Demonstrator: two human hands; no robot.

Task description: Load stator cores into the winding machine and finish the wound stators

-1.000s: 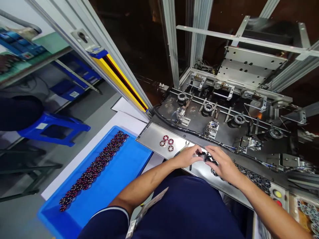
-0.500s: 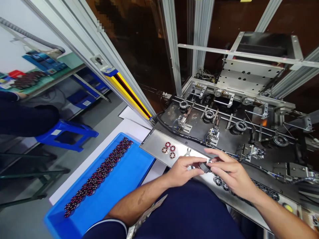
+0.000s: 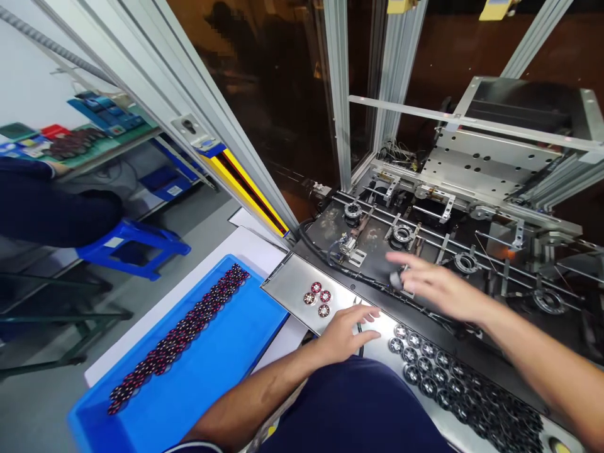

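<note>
My right hand [image 3: 436, 288] is over the machine's front edge, its fingers around a small dark cylindrical part [image 3: 397, 279], blurred by motion. Above the steel tray [image 3: 287, 283], my left hand [image 3: 352, 330] has thumb and fingers apart with nothing between them. Pliers [image 3: 359, 309] lie beside it, partly hidden by the fingers. Several red-and-silver round parts [image 3: 317, 298] rest on the tray to the left of that hand. To the right, many black-and-silver round parts [image 3: 427, 367] lie in rows along the tray.
A blue bin [image 3: 226, 358] at the left holds a long band of red-and-black round parts [image 3: 182, 333]. Machine fixtures [image 3: 402, 234] with rods stand ahead. A yellow light bar [image 3: 245, 192] runs along the frame post. At far left a person [image 3: 47, 207] sits on a blue stool [image 3: 136, 245].
My right hand has moved away from my left, forward toward the machine, with the dark part. My left hand has let go of that part and opened. More tray parts now show.
</note>
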